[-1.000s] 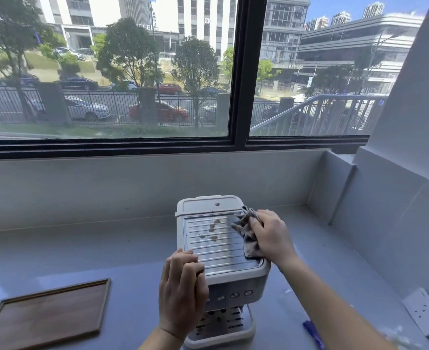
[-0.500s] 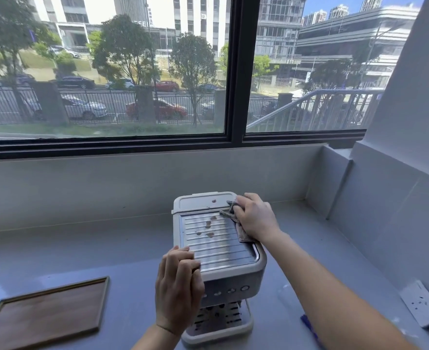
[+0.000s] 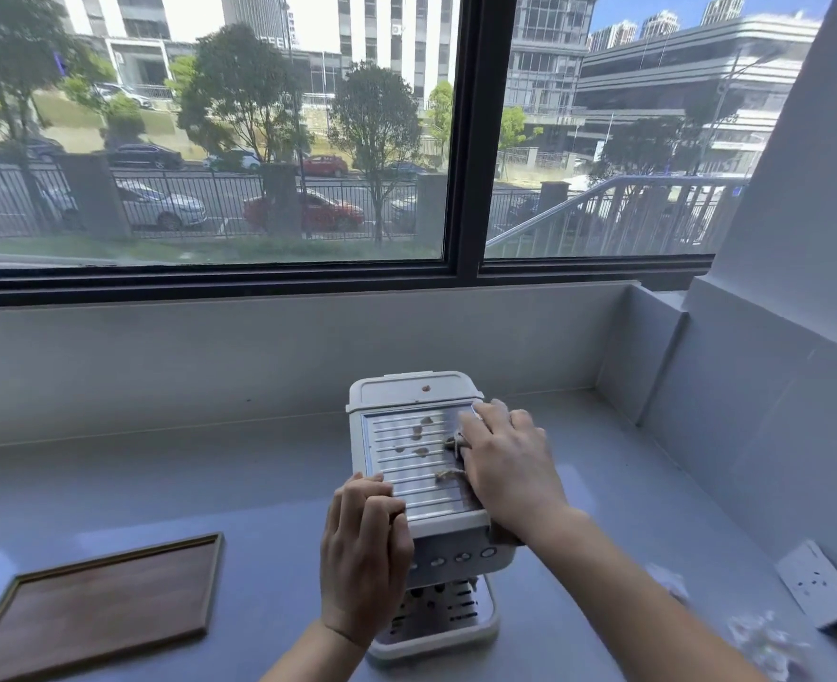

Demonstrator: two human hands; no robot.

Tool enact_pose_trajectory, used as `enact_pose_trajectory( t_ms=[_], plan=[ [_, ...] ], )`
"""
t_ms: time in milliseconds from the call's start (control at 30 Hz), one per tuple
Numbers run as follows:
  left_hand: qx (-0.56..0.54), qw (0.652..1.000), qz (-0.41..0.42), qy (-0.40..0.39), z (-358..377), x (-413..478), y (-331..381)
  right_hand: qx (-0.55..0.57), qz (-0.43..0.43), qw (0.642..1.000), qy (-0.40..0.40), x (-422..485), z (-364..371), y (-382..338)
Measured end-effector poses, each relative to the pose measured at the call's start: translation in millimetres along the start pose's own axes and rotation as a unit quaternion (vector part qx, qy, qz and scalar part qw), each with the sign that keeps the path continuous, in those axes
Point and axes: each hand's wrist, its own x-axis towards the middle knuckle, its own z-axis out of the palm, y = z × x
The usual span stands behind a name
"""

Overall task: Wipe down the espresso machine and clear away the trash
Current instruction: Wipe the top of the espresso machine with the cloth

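Right hand [image 3: 507,467] presses a cloth [image 3: 455,443] flat on the espresso machine [image 3: 421,484] — left hand [image 3: 364,553] grips its front corner. Best to sweep firmly across the brown spots [image 3: 421,435], machine braced.

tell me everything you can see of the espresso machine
The espresso machine is a small, boxy, off-white unit that looks like plastic, standing upright on the grey counter below the window. Its top carries a ribbed metal-looking tray spotted with brownish stains, with a lidded section behind it. Round buttons line the front, and a slotted drip tray sits at the base. The left hand steadies its front left corner; the right hand presses a cloth, mostly hidden, onto the top.
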Motion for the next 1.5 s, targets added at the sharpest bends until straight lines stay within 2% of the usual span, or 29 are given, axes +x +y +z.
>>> enact_pose_trajectory(
  t_ms=[100,200,267,300,367,433,500,567,667,767,800,933,1000,1167,1233,1367,1500],
  plan=[
    [-0.02,1.0,0.0,-0.017,-3.4,0.8,0.0,0.071,-0.052,0.995,0.043,-13.9,4.1,-10.6],
    [-0.049,0.997,-0.041,-0.033,-7.6,3.6,4.1,0.212,-0.115,0.97,0.02,-12.8,-7.7,-15.8],
    [-0.064,0.994,-0.083,-0.033,-11.5,10.1,8.5,0.232,-0.147,0.961,-0.012,-6.6,-19.8,-16.3],
    [-0.072,0.992,-0.101,-0.034,-13.9,14.0,10.8,0.215,-0.142,0.966,-0.02,-5.4,-23.4,-12.7],
    [-0.077,0.989,-0.115,-0.048,-19.9,23.4,16.4,0.198,-0.077,0.977,0.0,-10.4,-29.0,5.1],
    [-0.047,0.991,-0.098,-0.08,-23.6,37.6,24.1,0.236,-0.005,0.971,0.035,-21.8,-31.9,28.0],
    [0.012,0.988,-0.052,-0.146,-19.8,54.5,32.5,0.26,0.006,0.965,0.042,-28.8,-26.0,36.0],
    [0.061,0.965,-0.003,-0.256,-11.1,70.1,42.6,0.284,-0.03,0.958,0.026,-29.3,-16.2,29.6],
    [0.157,0.917,0.024,-0.366,3.2,84.6,51.5,0.387,-0.041,0.921,-0.009,-27.7,-10.4,26.9],
    [0.233,0.897,0.002,-0.377,12.7,86.0,64.5,0.534,0.045,0.844,-0.023,-27.9,-12.3,34.9],
    [0.239,0.899,-0.006,-0.367,14.7,84.7,69.2,0.54,0.066,0.839,-0.011,-28.3,-10.4,33.3],
    [0.223,0.935,-0.005,-0.277,7.5,73.0,63.7,0.47,0.106,0.875,0.036,-26.7,-2.6,12.8],
    [0.211,0.943,-0.019,-0.256,-5.4,70.1,47.5,0.435,0.106,0.893,0.044,-19.4,-1.9,8.9],
    [0.237,0.918,-0.102,-0.301,-23.6,89.1,11.8,0.205,0.035,0.977,0.041,-5.9,6.3,-2.4],
    [0.228,0.917,-0.118,-0.306,-24.0,91.4,10.8,0.176,0.023,0.983,0.047,-7.9,8.7,-2.7],
    [0.203,0.929,-0.042,-0.308,-20.7,75.7,18.5,0.145,0.013,0.989,0.015,-5.5,18.8,5.1],
    [0.228,0.909,-0.039,-0.348,-6.1,92.5,11.0,0.189,0.026,0.981,-0.033,-0.9,22.8,5.0]
  ],
)
